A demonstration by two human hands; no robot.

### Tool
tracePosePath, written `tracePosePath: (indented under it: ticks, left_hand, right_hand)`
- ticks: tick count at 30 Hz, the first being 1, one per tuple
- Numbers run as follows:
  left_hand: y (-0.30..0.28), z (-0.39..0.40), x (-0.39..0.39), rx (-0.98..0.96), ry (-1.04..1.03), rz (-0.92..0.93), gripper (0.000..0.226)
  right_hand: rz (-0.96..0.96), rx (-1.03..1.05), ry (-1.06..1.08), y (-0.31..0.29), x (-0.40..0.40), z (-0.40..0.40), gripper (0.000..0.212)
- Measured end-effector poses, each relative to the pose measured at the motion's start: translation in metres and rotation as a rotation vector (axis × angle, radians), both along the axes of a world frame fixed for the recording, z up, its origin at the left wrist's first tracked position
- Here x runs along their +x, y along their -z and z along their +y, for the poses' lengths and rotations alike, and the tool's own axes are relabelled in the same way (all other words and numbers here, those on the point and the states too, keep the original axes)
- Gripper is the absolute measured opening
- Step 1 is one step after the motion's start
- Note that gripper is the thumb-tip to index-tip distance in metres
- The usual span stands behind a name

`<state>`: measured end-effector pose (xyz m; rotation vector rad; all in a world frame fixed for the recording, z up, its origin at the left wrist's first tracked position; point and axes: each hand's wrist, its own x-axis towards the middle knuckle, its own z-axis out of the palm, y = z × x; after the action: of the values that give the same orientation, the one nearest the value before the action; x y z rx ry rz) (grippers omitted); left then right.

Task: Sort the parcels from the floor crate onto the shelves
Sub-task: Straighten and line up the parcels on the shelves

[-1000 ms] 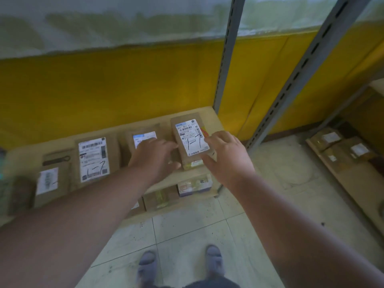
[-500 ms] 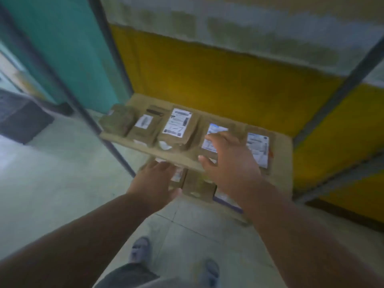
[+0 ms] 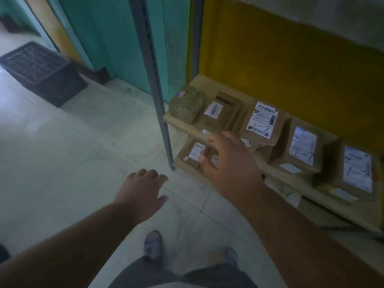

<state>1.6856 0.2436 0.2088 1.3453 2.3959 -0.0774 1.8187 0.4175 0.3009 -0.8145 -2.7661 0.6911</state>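
- Right hand (image 3: 230, 163): fingers (image 3: 216, 138) loosely spread, nothing gripped; it is held in the air in front of the shelf edge, no contact visible.
- Left hand (image 3: 143, 194): fingers (image 3: 149, 173) relaxed and slightly curled, close together, nothing held; it is seen over the pale tiled floor (image 3: 72, 163), well apart from any parcel.
- Upper wooden shelf board (image 3: 197, 82): a row of brown cardboard parcels is laid along it. From the left: a taped brown block parcel (image 3: 187, 104), a brown box with a small white label (image 3: 222, 113), and three brown boxes with large white shipping labels (image 3: 261, 121) (image 3: 303, 146) (image 3: 357, 169).
- Lower shelf board (image 3: 178, 163): at least one small brown labelled parcel (image 3: 193, 152) is visible; more are partly hidden behind the right hand, count cannot be told.
- Grey slotted steel upright (image 3: 153, 80) marks the rack's left front corner.
- Black plastic lattice floor crate (image 3: 41, 67): set on the floor far left, well apart from the rack. Its contents cannot be made out; it is dark and blurred.
- Progress, as a judgement: several parcels are already shelved, both hands are free, so one placement cycle is judged done.
- Remaining: unknown until the crate's inside is seen. If parcels are left in it, a walk over to the crate and another pickup are needed.
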Motion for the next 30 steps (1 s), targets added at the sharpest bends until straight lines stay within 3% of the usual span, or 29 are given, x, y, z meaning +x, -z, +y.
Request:
tracePosePath:
  ticks: [5, 18, 25, 30]
  left_hand:
    - [0.089, 0.007, -0.040, -0.056, -0.028, -0.074, 0.057]
    - [0.412, 0.097, -0.081, 0.001, -0.235, -0.218, 0.061]
    - [0.507, 0.165, -0.100, 0.077, -0.139, -0.146, 0.061]
    - [0.551, 0.196, -0.116, 0.143, -0.101, -0.137, 0.071]
  right_hand:
    - [-0.116, -0.061, -0.016, 0.094, -0.043, -0.004, 0.041]
    - [-0.270, -0.033, 0.020, 0.429, -0.119, 0.101, 0.040]
    - [-0.284, -0.029, 0.120, 0.548, -0.148, 0.188, 0.042]
    - [-0.364, -0.001, 0.117, 0.611, -0.185, 0.246, 0.058]
